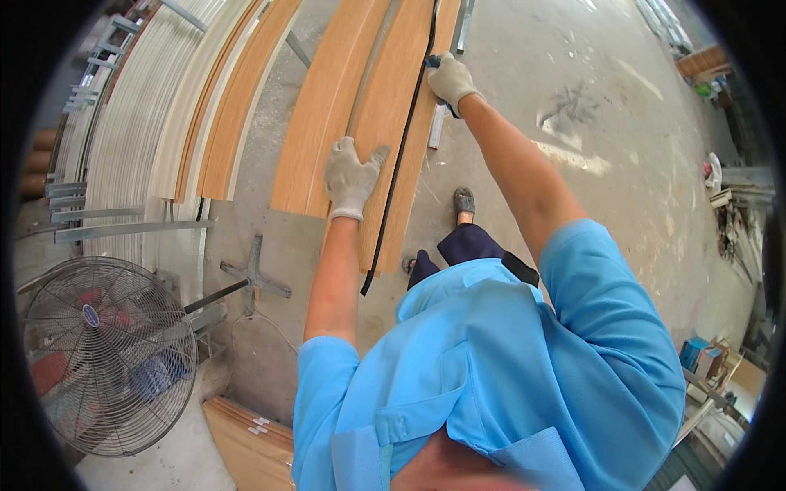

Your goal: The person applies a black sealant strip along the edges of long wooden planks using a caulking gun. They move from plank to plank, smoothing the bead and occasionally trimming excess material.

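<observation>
Long wood-coloured boards (319, 123) lie side by side ahead of me. A thin black strip (400, 151) runs lengthwise over the right-hand boards, its near end hanging just past them. My left hand (352, 178), in a pale work glove, rests on the boards left of the strip, thumb apart from the fingers. Farther off, my gloved right hand (453, 80) is closed around a small blue-and-black hand tool (432, 61) at the strip, by the boards' right edge. The glove hides most of the tool, so its kind is unclear.
Stacked pale panels (131, 123) and more wood-coloured boards (233, 123) lie on metal supports to the left. A large caged fan (106, 352) stands at lower left, near a metal cross-shaped foot (255, 277). Brown boards (250, 434) lie low behind it. Clutter lines the right wall.
</observation>
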The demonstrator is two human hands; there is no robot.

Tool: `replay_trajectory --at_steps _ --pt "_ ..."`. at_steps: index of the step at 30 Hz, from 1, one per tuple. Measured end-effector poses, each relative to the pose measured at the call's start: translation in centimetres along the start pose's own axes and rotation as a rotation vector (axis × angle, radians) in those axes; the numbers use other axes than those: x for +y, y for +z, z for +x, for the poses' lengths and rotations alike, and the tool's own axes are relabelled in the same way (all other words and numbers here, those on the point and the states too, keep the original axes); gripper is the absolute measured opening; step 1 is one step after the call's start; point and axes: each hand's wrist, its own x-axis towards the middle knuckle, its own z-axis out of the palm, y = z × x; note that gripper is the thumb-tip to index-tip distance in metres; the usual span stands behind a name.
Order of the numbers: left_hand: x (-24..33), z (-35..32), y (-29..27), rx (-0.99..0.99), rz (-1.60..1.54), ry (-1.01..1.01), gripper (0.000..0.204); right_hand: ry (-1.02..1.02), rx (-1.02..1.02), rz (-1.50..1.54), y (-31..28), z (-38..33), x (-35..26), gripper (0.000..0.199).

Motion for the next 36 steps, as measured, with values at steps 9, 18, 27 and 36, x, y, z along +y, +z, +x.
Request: replay_trajectory --at_steps 9,18,27,36 --pt "-0.4 -0.4 0.1 0.046 -0.045 0.08 0.066 0.011 0.043 -0.003 -1.2 9.1 0.4 0.036" --pt "9.6 16.6 2.0 0.141 -0.129 0.257 0.062 -0.22 -0.26 0.104 -2.6 1.7 5.9 0.047" --pt "25.3 34.8 8.6 -0.131 0.05 0.237 0.069 -0.197 -0.354 0.124 -4.7 -0.1 5.7 0.05" --pt "25.6 48.3 13.2 -0.42 0.169 0.432 0.047 -0.216 -0.302 0.251 -5.0 -1.0 4.6 0.058"
